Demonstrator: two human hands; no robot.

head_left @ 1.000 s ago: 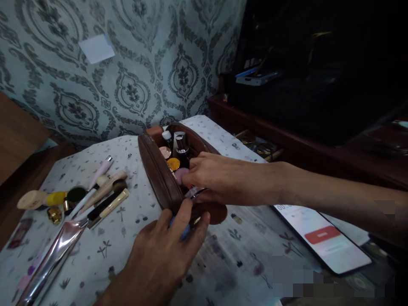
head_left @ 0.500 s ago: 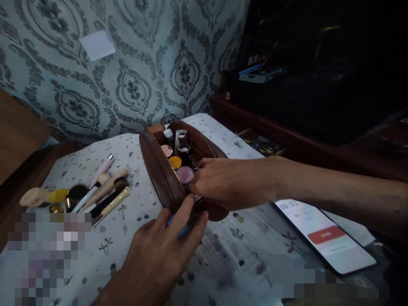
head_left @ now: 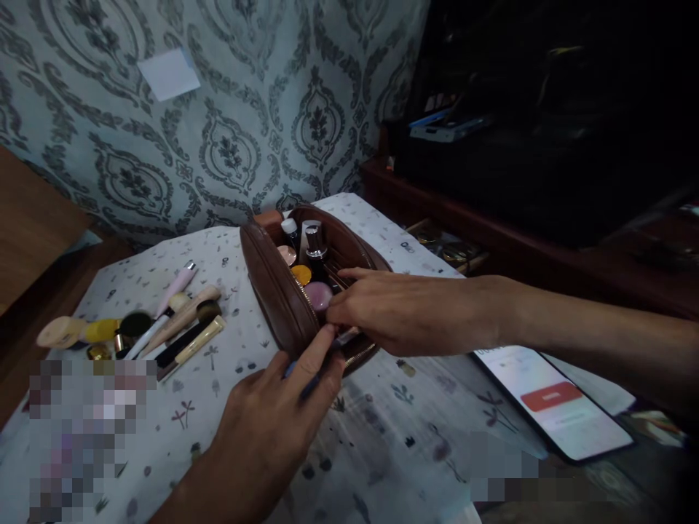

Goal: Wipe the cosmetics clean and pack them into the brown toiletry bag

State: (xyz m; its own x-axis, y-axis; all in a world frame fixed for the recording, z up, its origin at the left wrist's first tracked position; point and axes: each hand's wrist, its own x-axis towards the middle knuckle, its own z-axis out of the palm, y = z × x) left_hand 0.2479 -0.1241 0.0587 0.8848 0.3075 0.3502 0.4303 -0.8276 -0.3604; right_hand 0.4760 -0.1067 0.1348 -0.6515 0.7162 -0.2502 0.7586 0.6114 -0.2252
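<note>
A brown zip makeup bag (head_left: 278, 302) lies unzipped on the patterned cloth. Inside are a white-capped bottle (head_left: 289, 229), a bottle with a shiny silver top (head_left: 315, 244), a yellow-lidded pot (head_left: 301, 274) and a round pink compact (head_left: 317, 295). My right hand (head_left: 376, 313) dips into the bag's near half, fingers bent together, its fingertips and anything in them hidden. At the near end my left hand (head_left: 273, 415) is closed around a slim blue item (head_left: 310, 386), mostly covered by the fingers. Its index fingertip meets the right hand's fingers.
Makeup brushes (head_left: 183, 320), a yellow tube (head_left: 102, 331) and other cosmetics lie to the left. A phone (head_left: 568, 407) with a lit screen rests at the right, under my right forearm. Behind stand a patterned wall (head_left: 229, 145) and a dark red ledge (head_left: 404, 196).
The near flap of the bag has shifted, and its zip edge now shows below my right hand. Both hands stay at the bag with only slight movement.
</note>
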